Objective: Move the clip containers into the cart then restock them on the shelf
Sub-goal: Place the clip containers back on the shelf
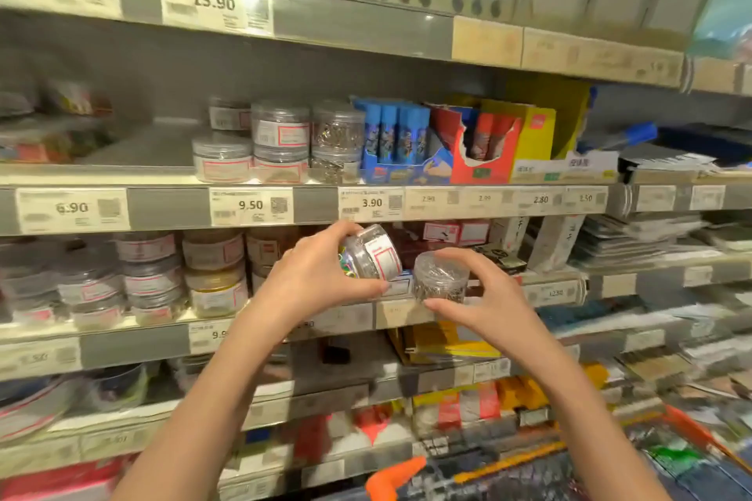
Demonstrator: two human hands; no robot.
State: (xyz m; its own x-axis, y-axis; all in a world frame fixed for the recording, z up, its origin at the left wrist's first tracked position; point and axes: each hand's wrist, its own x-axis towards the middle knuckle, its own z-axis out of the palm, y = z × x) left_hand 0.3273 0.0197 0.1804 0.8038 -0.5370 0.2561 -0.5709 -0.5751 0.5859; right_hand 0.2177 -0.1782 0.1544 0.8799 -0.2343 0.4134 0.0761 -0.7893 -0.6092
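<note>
Clip containers, clear round tubs with red-bordered white labels, sit stacked on the shelf above the 9.50 price tag, and more fill the level below at left. Lower right, the cart shows its orange corner. In front of the shelving, the left hand grips a tilted labelled tub with coloured clips inside, fingers curled round it. Beside it, almost touching, the right hand pinches an upright tub of silver clips between thumb and fingertips.
</note>
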